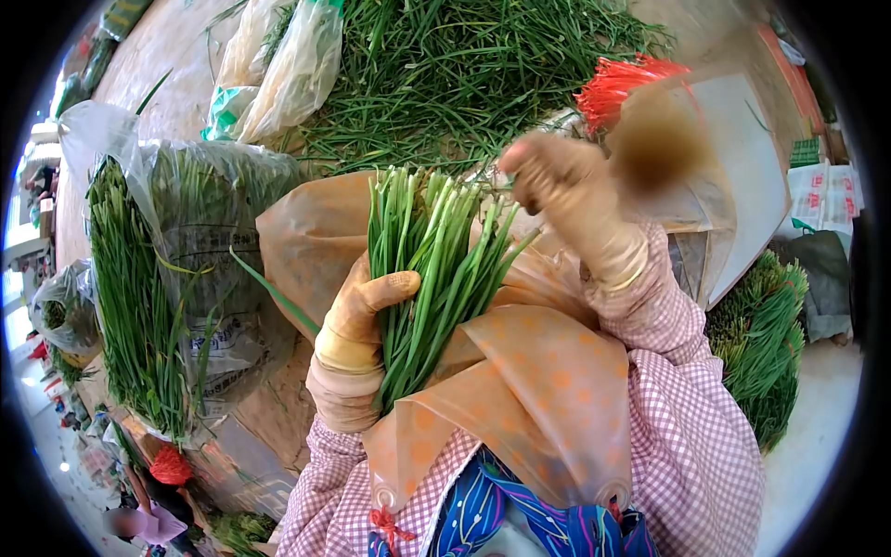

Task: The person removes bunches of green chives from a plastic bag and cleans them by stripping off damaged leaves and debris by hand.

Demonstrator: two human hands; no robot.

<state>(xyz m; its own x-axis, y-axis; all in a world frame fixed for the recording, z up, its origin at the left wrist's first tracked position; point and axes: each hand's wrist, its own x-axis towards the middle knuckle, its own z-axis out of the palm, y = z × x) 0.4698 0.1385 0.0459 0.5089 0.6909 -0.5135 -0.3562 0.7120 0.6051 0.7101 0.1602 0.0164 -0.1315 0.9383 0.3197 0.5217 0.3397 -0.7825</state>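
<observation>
So the bunch of green stalks (432,278) is up over the lap, pale cut ends at the top, leaning on an orange-spotted plastic apron (548,371). Left hand (367,302) is wrapped round its side, thumb across the front. Right hand (561,181) is raised just beside the cut ends, fingers curled in — it's pretty blurred, so I can't tell if it's pinching anything. Looks to me like the tidying-the-bunch step; working those ends calls for a firm left grip and a light right hand.

Beyond that, a big heap of loose greens (464,74) is spread out ahead, with red ties (622,88) at its right edge. Bagged greens (223,195) stand to the left, a stacked pile (761,343) sits to the right — and another person (153,515) is way off lower left.
</observation>
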